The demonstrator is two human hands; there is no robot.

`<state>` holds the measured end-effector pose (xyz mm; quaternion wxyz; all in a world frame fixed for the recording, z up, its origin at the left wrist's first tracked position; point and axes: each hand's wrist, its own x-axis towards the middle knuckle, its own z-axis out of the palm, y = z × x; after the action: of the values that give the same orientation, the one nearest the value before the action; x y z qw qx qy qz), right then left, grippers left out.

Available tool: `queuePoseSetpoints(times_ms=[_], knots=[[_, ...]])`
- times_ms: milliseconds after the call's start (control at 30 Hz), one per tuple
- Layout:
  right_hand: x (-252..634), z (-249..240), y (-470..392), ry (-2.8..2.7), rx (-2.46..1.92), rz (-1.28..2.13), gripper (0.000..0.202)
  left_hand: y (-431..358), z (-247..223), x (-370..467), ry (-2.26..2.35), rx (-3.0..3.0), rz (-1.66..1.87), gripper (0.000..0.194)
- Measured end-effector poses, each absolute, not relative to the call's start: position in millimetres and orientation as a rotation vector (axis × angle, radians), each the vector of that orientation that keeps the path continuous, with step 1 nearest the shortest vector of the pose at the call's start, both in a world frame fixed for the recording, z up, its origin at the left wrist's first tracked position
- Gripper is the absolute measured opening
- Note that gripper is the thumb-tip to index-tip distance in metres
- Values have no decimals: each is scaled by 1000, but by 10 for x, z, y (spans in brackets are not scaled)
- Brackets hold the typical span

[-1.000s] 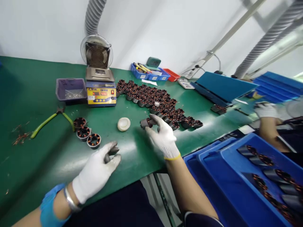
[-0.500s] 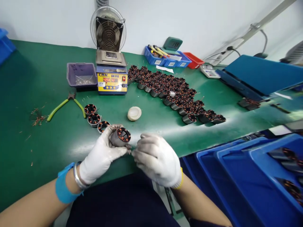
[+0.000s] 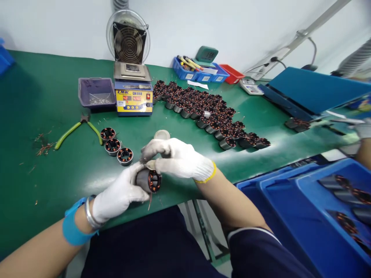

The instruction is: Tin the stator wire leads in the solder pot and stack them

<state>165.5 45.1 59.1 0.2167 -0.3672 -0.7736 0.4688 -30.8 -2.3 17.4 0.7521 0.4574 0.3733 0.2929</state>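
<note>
My gloved left hand is wrapped round a grey metal ring with copper windings, tilted so its open end faces right. Thin copper wires hang below it. At the ring's upper edge, my gloved right hand has thumb and forefinger pinched together; what they hold is too small to make out. Left of my hands stand three similar wound rings. A round whitish dish lies just behind my right hand, partly covered by it.
Green-handled pliers and wire scraps lie at left. Behind are a purple tray and a yellow-blue soldering unit. Rows of wound rings fill the middle; blue bins stand right. Another person's gloved hand shows at far right.
My right hand has moved left and up onto the ring's top edge. The ring in my left hand has turned to face more to the right. The view has shifted slightly.
</note>
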Motion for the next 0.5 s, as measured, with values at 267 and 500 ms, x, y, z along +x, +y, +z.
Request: queuePoseSetpoints(times_ms=[267, 500], knots=[[1643, 790, 336, -2372, -922, 723, 11, -73, 202, -289, 707, 740, 825, 45], [1600, 1235, 4, -2491, -664, 345, 9, -77, 184, -284, 759, 549, 923, 49]])
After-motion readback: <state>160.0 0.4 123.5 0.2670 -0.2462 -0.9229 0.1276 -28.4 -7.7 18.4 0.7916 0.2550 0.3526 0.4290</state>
